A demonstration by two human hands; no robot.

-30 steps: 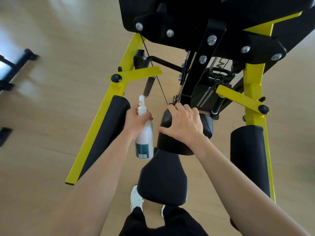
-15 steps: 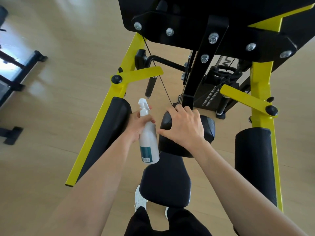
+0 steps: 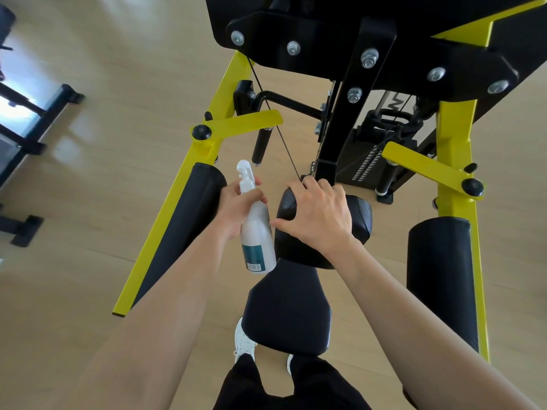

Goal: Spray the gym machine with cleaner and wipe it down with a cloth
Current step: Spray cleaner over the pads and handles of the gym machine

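One wide head-worn view, steeply downward, close over the gym machine (image 3: 455, 143) and wooden floor (image 3: 103, 202).

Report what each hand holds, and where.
Left hand grips the spray bottle around its neck; right hand clasps the black centre pad over its top edge.

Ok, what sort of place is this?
Most likely a gym: a yellow-framed weight machine with a weight stack, the black roller pad your right hand grips, and more black equipment frames at the left. Your left hand holds a spray bottle.
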